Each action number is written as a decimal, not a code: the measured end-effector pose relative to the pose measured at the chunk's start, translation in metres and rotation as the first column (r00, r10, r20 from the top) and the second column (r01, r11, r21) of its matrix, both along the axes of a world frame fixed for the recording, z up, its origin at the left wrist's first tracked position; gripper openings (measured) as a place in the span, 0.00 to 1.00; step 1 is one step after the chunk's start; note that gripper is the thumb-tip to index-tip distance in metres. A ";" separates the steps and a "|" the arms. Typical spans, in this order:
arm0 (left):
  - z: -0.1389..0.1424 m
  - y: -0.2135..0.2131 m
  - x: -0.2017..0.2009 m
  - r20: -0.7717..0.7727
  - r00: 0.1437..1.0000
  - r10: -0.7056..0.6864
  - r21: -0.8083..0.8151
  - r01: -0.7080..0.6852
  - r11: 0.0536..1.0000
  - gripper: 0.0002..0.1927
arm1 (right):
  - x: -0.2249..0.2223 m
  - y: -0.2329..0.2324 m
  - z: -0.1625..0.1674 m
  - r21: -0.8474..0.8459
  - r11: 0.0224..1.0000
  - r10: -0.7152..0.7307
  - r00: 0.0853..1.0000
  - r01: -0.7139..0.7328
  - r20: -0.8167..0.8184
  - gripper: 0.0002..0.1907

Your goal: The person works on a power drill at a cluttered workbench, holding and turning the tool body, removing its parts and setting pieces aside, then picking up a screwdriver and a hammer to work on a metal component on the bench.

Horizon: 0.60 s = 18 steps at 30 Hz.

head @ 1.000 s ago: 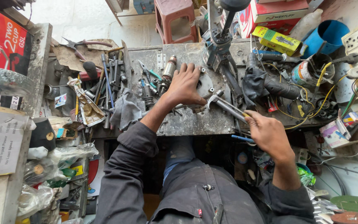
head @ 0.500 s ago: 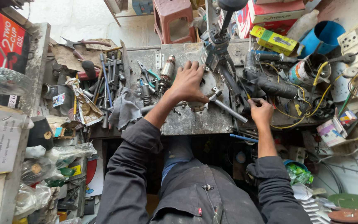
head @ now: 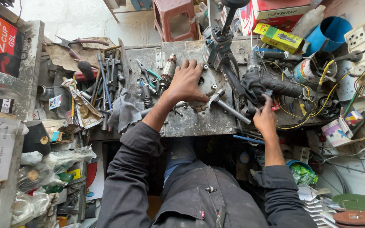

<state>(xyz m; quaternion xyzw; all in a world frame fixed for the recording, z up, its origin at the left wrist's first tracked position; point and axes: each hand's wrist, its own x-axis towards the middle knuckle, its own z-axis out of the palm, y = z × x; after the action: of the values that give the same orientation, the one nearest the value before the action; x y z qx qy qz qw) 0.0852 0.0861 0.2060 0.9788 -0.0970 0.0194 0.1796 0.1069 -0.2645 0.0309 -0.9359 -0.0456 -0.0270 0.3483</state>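
My left hand (head: 187,82) lies palm down with fingers spread over a round grey metal housing (head: 208,82) on the worn metal bench plate (head: 195,120). A steel wrench-like tool (head: 227,105) lies just right of that housing. My right hand (head: 265,119) reaches to the right part of the bench, its fingertips at the lower edge of a black power tool (head: 271,84) wrapped in dark cloth. Its fingers are seen from the back, so any grip is hidden. A motor armature (head: 168,67) lies beside my left fingers.
Pliers, files and screwdrivers (head: 106,80) pile up at the left with a grey rag (head: 125,110). A vise-like stand (head: 221,38) rises at the back. Yellow wires (head: 313,97), a tin (head: 307,69), a blue tube (head: 330,31) and boxes (head: 279,38) crowd the right.
My right hand has moved from the bench's front edge up and forward to the black power tool. My left hand has stayed on the round housing.
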 end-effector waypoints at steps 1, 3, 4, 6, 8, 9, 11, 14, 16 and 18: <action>0.000 0.000 0.000 0.003 1.000 0.002 -0.001 -0.002 1.000 0.61 | -0.003 0.001 0.001 -0.042 0.997 0.071 0.996 -0.069 0.045 0.31; -0.001 0.001 0.000 0.006 1.000 0.003 -0.001 -0.003 1.000 0.61 | -0.007 0.002 0.000 -0.191 0.973 0.136 0.991 -0.132 0.009 0.34; -0.001 0.000 0.000 0.004 1.000 0.002 0.000 -0.002 1.000 0.62 | -0.007 0.000 -0.001 -0.294 0.947 0.117 0.991 -0.132 -0.069 0.34; -0.001 -0.001 0.000 0.004 1.000 0.002 0.005 -0.002 1.000 0.62 | -0.004 -0.004 -0.003 -0.429 0.883 0.126 0.977 -0.190 -0.172 0.34; -0.001 -0.001 0.001 0.007 1.000 -0.002 0.018 0.002 1.000 0.62 | 0.002 -0.013 -0.005 -0.497 0.818 0.193 0.952 -0.290 -0.238 0.35; -0.001 -0.002 0.001 0.007 1.000 -0.006 0.024 0.005 1.000 0.62 | 0.006 -0.019 -0.005 -0.486 0.804 0.206 0.927 -0.343 -0.315 0.37; -0.001 -0.003 0.001 0.001 1.000 -0.009 0.028 0.009 1.000 0.63 | 0.017 -0.027 -0.005 -0.450 0.775 0.225 0.860 -0.443 -0.458 0.43; -0.002 -0.003 0.002 -0.011 1.000 -0.006 0.030 0.006 1.000 0.62 | 0.033 -0.037 -0.001 -0.301 0.781 0.321 0.766 -0.547 -0.557 0.50; -0.001 -0.003 0.003 -0.008 1.000 -0.003 0.031 0.004 1.000 0.61 | 0.042 -0.038 0.002 -0.228 0.761 0.379 0.702 -0.607 -0.603 0.56; -0.001 -0.002 0.003 -0.001 1.000 -0.001 0.031 0.001 1.000 0.61 | 0.047 -0.037 0.005 -0.180 0.756 0.381 0.647 -0.629 -0.661 0.60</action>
<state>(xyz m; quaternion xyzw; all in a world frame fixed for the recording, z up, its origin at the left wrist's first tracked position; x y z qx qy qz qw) 0.0886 0.0837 0.2049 0.9814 -0.0978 0.0174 0.1646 0.1535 -0.3020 0.0364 -0.8934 -0.2054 0.3736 0.1417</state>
